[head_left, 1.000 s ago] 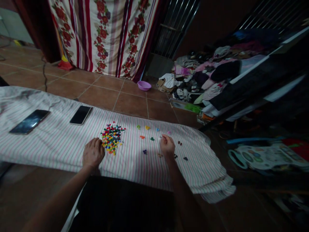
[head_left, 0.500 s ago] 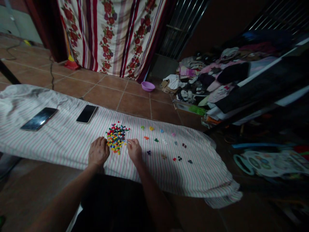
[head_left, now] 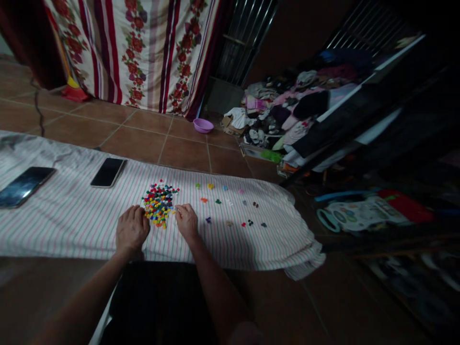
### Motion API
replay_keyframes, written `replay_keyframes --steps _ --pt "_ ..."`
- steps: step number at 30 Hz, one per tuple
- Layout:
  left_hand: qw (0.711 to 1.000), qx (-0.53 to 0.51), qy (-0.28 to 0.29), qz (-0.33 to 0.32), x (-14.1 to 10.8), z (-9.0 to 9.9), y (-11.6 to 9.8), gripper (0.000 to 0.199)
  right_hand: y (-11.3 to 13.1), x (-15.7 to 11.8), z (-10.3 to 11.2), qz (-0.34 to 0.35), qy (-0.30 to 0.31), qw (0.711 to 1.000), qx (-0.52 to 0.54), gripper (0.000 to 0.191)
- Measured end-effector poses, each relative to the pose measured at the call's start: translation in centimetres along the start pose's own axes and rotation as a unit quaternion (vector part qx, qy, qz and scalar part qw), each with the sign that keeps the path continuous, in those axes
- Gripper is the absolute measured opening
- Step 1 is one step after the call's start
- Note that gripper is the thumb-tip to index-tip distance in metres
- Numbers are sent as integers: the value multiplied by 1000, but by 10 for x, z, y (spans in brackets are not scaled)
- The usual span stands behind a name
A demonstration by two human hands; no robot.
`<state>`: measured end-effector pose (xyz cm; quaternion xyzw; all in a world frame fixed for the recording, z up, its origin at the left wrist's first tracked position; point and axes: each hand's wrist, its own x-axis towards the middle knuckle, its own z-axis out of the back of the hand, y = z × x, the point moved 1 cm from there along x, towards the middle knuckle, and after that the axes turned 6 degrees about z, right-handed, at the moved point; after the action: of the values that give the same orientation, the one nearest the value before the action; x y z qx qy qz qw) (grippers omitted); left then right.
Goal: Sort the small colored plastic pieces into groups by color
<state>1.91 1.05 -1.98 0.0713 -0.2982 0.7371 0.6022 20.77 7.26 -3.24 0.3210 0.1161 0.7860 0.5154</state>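
A pile of small multicoloured pieces [head_left: 158,203] lies on a striped cloth [head_left: 89,215]. Against the left edge of the pile rests my left hand [head_left: 132,228], palm down, its fingers close together; whether anything is under them is hidden. At the pile's right edge is my right hand [head_left: 187,221], its thumb and forefinger pinched; what they hold, if anything, is too small to make out. To the right of it sit several small groups sorted by colour, among them yellow pieces [head_left: 210,186], orange pieces [head_left: 203,200], dark blue pieces [head_left: 208,220] and black pieces [head_left: 250,222].
Two phones lie on the cloth at the left, a smaller one [head_left: 108,172] and a larger one [head_left: 26,187]. On the tiled floor beyond are a purple basin [head_left: 203,126] and a heap of clothes [head_left: 280,108]. A patterned curtain [head_left: 151,52] hangs behind.
The view has shifted, so that the cloth and pieces appear further left. My hands remain at the two sides of the pile, in much the same pose.
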Motion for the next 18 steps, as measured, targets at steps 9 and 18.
replay_keyframes --steps 9,18 --pt "1000 24 -3 -17 0 0 1 31 3 0 2 -16 -21 1000 -6 21" --pt "998 53 10 -27 2 1 2 32 2 -1 9 -15 -51 997 60 19"
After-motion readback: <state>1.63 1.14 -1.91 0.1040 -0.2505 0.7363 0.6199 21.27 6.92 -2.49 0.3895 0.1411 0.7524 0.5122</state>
